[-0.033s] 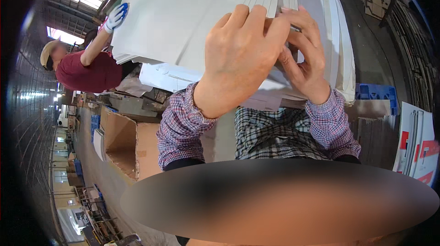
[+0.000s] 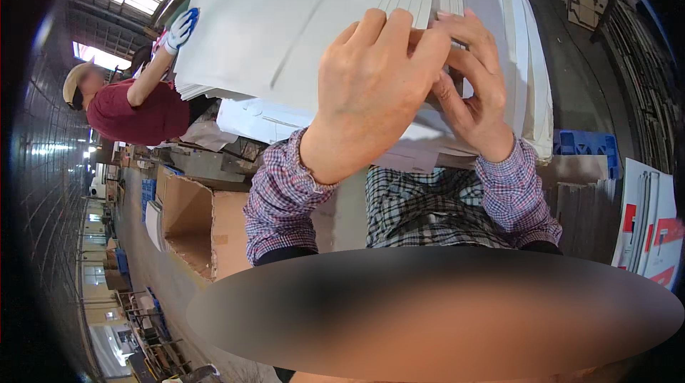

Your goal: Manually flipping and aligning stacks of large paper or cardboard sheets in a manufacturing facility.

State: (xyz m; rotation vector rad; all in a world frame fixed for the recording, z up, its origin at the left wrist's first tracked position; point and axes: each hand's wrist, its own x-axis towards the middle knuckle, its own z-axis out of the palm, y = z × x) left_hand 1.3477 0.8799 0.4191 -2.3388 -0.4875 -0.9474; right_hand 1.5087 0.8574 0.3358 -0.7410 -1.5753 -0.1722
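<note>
A broad stack of large white cardboard sheets (image 2: 250, 26) lies in front of me, several of its edges fanned apart toward the upper right. My left hand (image 2: 371, 90) is closed over the near edges of the fanned sheets, fingers curled down and tips hidden. Close against it, my right hand (image 2: 481, 90) bends its fingers and thumb in a pinch at the same edges. What lies exactly between the fingertips is covered by the left hand. A co-worker's gloved hand (image 2: 180, 30) rests on the stack's far left edge.
The co-worker (image 2: 143, 108) in a dark red shirt stands at the left. An open brown carton (image 2: 232, 233) is to my lower left. A blue plastic pallet (image 2: 589, 146) and upright red-and-white boards (image 2: 646, 226) are on the right. More flat board stacks (image 2: 638, 69) stand beyond.
The co-worker's gloved hand has shifted very slightly, and a dark streak across the top white sheet has lengthened upward. My hands have barely moved.
</note>
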